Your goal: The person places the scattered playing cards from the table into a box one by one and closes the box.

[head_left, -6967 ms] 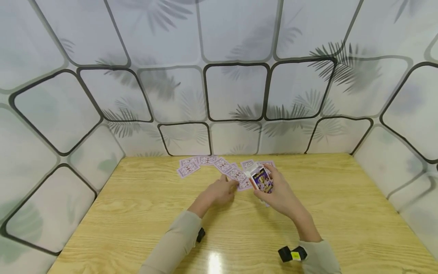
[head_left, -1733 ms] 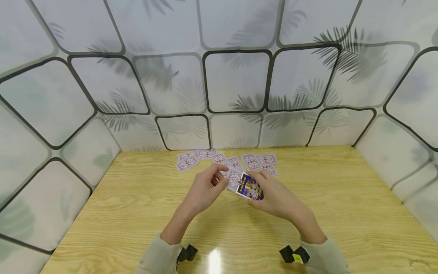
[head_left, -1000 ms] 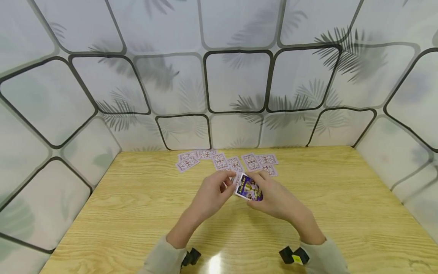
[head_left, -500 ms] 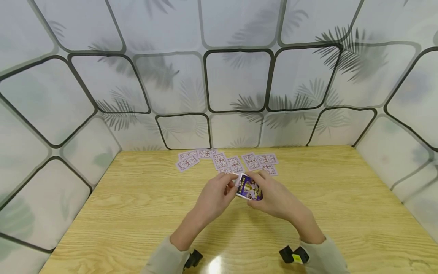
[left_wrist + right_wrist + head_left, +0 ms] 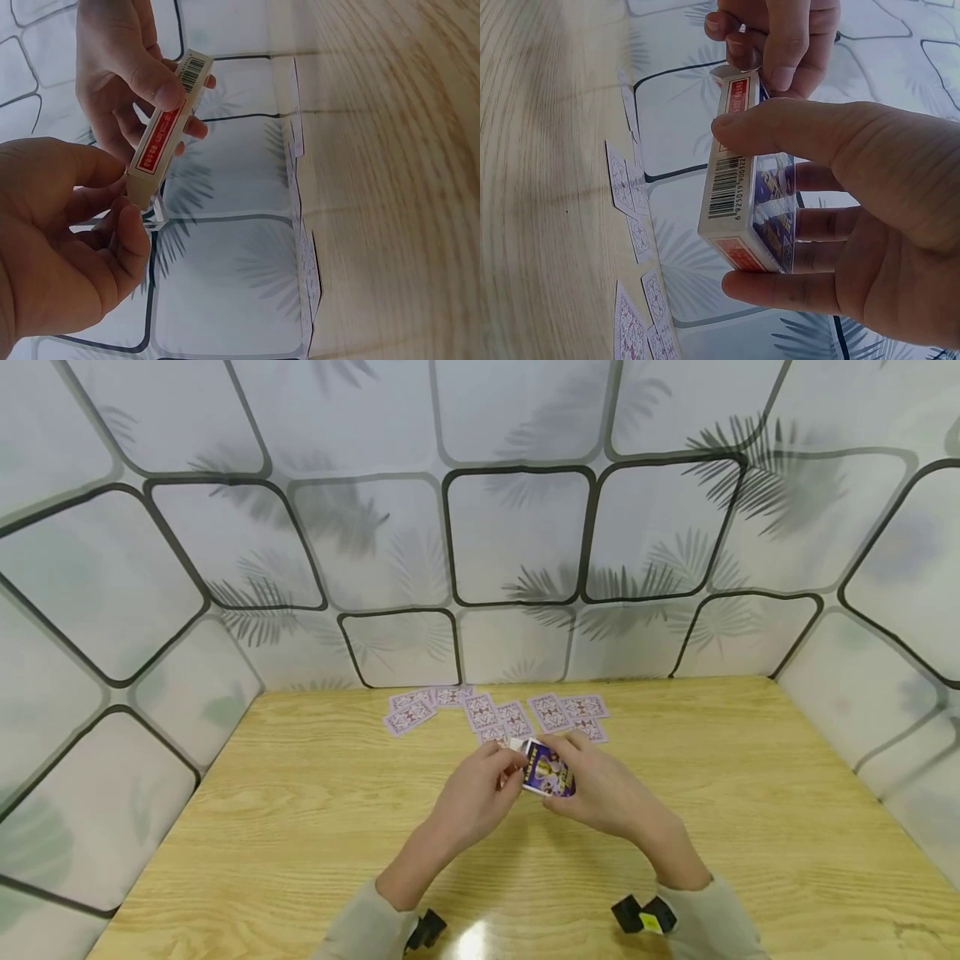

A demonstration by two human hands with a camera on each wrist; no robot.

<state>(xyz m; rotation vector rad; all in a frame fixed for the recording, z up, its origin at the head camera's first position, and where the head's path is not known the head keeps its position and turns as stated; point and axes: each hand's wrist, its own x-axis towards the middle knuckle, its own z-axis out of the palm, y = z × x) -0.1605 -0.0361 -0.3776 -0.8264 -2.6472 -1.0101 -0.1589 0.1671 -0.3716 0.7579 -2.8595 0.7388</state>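
Observation:
My right hand (image 5: 603, 785) holds a small playing-card box (image 5: 549, 771) just above the table, its purple printed face towards me. In the right wrist view the thumb lies along the box's white and red side (image 5: 727, 184), with the fingers behind. At the box's left end, where a white flap (image 5: 723, 73) sticks out, is my left hand (image 5: 476, 793). Its thumb and fingers are curled and pinch that end in the left wrist view. No card shows between the left fingers. Several patterned playing cards (image 5: 514, 719) lie face down behind the hands.
More face-down cards (image 5: 410, 717) overlap at the back left, and others (image 5: 585, 707) at the back right. They lie on a wooden table (image 5: 300, 827). A patterned cloth wall (image 5: 517, 543) rises at the table's back and sides.
Earlier the left hand reached to the scattered cards, then brought a card to the box's open end. The card has gone from sight there. The right hand keeps the box nearly still.

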